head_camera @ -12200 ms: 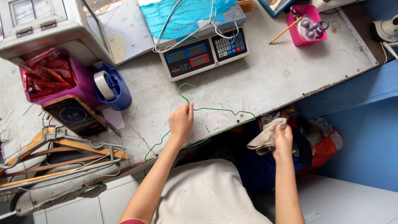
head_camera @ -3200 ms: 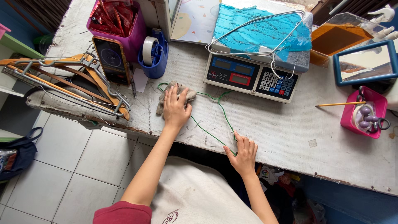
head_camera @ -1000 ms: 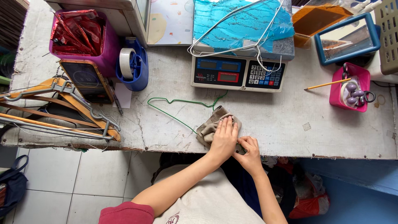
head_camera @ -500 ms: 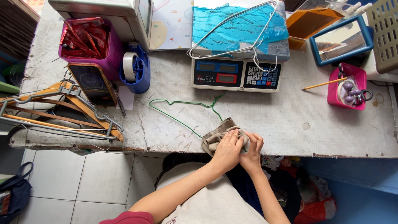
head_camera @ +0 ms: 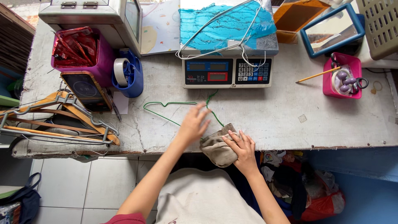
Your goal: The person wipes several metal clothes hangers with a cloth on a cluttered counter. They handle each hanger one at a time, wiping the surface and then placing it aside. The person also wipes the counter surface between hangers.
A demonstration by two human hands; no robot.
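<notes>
Two hands split since half a second back; your left hand has left the tan cloth and sits fingers spread over the green wire hanger; your right hand presses the cloth, fingers together, at the table front edge, overhanging; bare top right of it.

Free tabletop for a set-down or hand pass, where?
Widest bare table: right of the right hand, below the scale and pink tray. A narrower strip runs between scale front and green wire hanger. Crowded: left end, with wooden hangers, tape dispenser, magenta bin; left hand and cloth fill the front centre.
</notes>
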